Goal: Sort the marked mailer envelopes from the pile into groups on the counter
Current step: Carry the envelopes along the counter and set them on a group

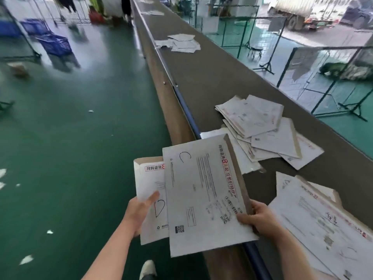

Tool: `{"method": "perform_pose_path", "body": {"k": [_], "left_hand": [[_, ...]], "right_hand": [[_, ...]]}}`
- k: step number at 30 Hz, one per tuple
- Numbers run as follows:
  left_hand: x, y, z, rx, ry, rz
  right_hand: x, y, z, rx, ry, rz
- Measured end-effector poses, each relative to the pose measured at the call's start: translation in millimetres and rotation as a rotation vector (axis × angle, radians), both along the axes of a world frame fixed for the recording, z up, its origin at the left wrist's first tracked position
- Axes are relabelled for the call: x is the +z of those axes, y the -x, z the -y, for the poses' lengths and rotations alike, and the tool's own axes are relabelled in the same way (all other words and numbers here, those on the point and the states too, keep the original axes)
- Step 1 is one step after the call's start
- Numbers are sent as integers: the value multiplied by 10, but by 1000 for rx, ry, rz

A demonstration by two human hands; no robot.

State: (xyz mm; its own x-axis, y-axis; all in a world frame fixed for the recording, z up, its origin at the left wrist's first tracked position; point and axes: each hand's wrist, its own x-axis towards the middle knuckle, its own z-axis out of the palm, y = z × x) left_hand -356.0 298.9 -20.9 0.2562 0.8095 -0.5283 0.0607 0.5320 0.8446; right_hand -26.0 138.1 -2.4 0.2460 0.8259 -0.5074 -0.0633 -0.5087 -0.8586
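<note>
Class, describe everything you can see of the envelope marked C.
The white paper mailer envelope hand-marked C is flat, rectangular, with a brown flap edge, red Chinese print, fine text and QR codes. The right hand pinches its lower right edge, holding it above the counter's edge. It overlaps the white envelope marked D, held by the left hand.

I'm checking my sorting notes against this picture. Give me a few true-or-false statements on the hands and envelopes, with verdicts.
1. The right hand holds the envelope marked C. True.
2. The left hand holds nothing. False: it holds the envelope marked D.
3. The C envelope overlaps the D envelope. True.
4. The counter bears only one envelope pile. False: a near pile, a middle pile and a far pile lie there.
</note>
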Motion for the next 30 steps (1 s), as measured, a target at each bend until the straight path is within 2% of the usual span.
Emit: {"method": "perform_pose_path", "body": {"k": [2, 5, 7, 8, 9, 11, 13, 15, 17, 19, 22, 27, 30], "left_hand": [[-90, 334, -396, 46, 17, 13], [-190, 740, -1002, 148, 39, 5], [-218, 968, -1376, 214, 51, -10], [-219, 1058, -1547, 238, 44, -14], [-220, 1123, -1700, 260, 29, -23], [-212, 1205, -1969, 343, 8, -29], [-250, 1234, -2249, 479, 4, -18], [-264, 1204, -2485, 606, 20, -1], [-301, 1127, -2821, 685, 41, 23], [-346, 991, -3210, 702, 34, 22], [-350, 761, -3798, 658, 15, -7], [-382, 446, -5018, 466, 5, -132], [-173, 358, -5694, 407, 19, -166]], "right_hand": [[-11, 273, -618, 156, 58, 3], [57, 739, -1515, 266, 91, 85], [124, 1039, -2086, 216, 65, 163], [138, 1146, -2353, 119, 32, 151], [150, 1219, -2590, -11, -9, 91], [198, 1340, -2995, -238, -89, -155], [213, 1437, -3331, -348, -163, -402], [208, 1538, -3567, -300, -231, -518], [119, 1629, -3867, -163, -203, -489], [-33, 1681, -4250, -45, -114, -376], [-310, 1706, -4849, 6, -16, -243], [-602, 1277, -6122, -270, 46, -323], [-540, 1039, -6891, -305, 41, -337]]}}
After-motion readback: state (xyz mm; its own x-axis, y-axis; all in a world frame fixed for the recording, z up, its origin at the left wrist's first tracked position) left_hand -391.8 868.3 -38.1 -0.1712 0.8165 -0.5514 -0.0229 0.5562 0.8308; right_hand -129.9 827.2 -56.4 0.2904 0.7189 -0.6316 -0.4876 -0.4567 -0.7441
